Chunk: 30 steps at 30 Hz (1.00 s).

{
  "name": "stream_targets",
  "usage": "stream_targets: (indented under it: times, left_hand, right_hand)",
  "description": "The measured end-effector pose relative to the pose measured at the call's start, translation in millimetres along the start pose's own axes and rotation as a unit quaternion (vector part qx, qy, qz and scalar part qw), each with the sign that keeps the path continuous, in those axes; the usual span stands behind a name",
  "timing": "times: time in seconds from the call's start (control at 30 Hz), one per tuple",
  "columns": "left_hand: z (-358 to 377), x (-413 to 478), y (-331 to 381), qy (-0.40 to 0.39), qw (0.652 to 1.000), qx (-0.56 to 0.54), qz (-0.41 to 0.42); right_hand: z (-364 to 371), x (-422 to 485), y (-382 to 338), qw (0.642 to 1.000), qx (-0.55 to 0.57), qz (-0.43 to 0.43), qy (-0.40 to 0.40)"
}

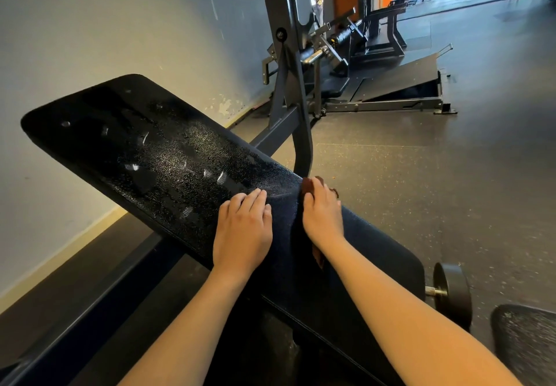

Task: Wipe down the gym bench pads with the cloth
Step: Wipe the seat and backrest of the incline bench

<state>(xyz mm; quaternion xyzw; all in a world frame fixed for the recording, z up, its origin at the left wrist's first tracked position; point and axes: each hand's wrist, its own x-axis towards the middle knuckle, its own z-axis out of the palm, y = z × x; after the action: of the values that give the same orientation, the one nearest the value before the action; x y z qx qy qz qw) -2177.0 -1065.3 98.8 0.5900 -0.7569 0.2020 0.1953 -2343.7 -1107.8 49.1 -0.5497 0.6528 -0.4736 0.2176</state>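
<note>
The long black back pad [156, 150] runs from upper left to the middle, its surface speckled with wet droplets. The black seat pad [370, 253] continues toward the lower right. A brown cloth [310, 186] lies along the crease between the two pads, mostly hidden under my right hand [323, 215]. That hand lies over the cloth, its fingers bent down round it at the pad's far edge. My left hand [243, 229] rests flat on the lower end of the back pad, fingers straight, just left of the crease.
A grey steel upright [287, 78] of the bench frame rises just behind my hands. A dumbbell [451, 292] lies on the rubber floor at the right, with another black pad [526, 340] at the bottom right corner. A plate-loaded machine [376, 63] stands further back. A wall runs along the left.
</note>
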Motion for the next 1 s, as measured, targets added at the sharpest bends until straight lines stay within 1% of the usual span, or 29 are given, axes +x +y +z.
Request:
stream_targets:
  times: [0.07,0.13,0.2,0.3,0.33,0.4,0.43,0.47,0.53,0.57,0.63,0.73,0.8,0.87,0.9,0.93,1.0]
  left_hand:
    - [-1,1,1,0.004,1.0,-0.011,-0.003]
    - [-1,1,-1,0.017,0.999,-0.049,-0.007]
    - [-4,0,-6,0.041,0.995,-0.095,-0.013]
    - [-9,-7,-17,0.086,0.987,-0.133,-0.021]
    - [-11,-11,-22,0.095,0.986,-0.136,-0.021]
    - [-13,-20,-29,0.102,0.987,-0.124,-0.004]
    - [-13,-26,-32,0.101,0.988,-0.115,0.006]
    - [-13,-31,-36,0.102,0.989,-0.109,0.011]
    - [-14,-39,-43,0.105,0.989,-0.108,0.0]
    - [-16,-43,-47,0.106,0.988,-0.11,-0.008]
    - [-18,-54,-54,0.106,0.989,-0.107,-0.011]
    - [-24,-70,-61,0.117,0.989,-0.094,-0.015]
    - [-28,-76,-65,0.118,0.987,-0.101,-0.046]
    - [-32,-81,-70,0.108,0.985,-0.11,-0.077]
    - [-33,-82,-72,0.101,0.985,-0.111,-0.082]
    - [-34,-84,-74,0.094,0.986,-0.111,-0.082]
    - [-34,-84,-77,0.083,0.987,-0.111,-0.078]
  right_hand:
    - [6,0,-17,0.999,0.012,-0.03,-0.01]
    - [13,0,-35,0.997,0.018,-0.062,-0.034]
    - [23,-5,-52,0.99,0.023,-0.122,-0.07]
    - [33,-22,-65,0.966,0.032,-0.217,-0.138]
    - [32,-28,-66,0.961,0.03,-0.234,-0.147]
    - [28,-35,-58,0.959,-0.004,-0.255,-0.126]
    - [25,-37,-52,0.963,-0.027,-0.248,-0.103]
    - [23,-39,-48,0.972,-0.039,-0.219,-0.08]
    - [21,-46,-48,0.988,-0.022,-0.14,-0.057]
    - [23,-50,-52,0.991,-0.013,-0.121,-0.052]
    - [31,-59,-66,0.989,-0.01,-0.137,-0.052]
    - [45,-77,-89,0.973,-0.001,-0.209,-0.096]
    - [51,-89,-94,0.96,-0.005,-0.251,-0.127]
    - [48,-90,-91,0.95,-0.026,-0.28,-0.135]
    - [45,-86,-87,0.951,-0.043,-0.281,-0.124]
    - [43,-81,-84,0.957,-0.057,-0.265,-0.108]
    - [41,-66,-84,0.98,-0.056,-0.178,-0.074]
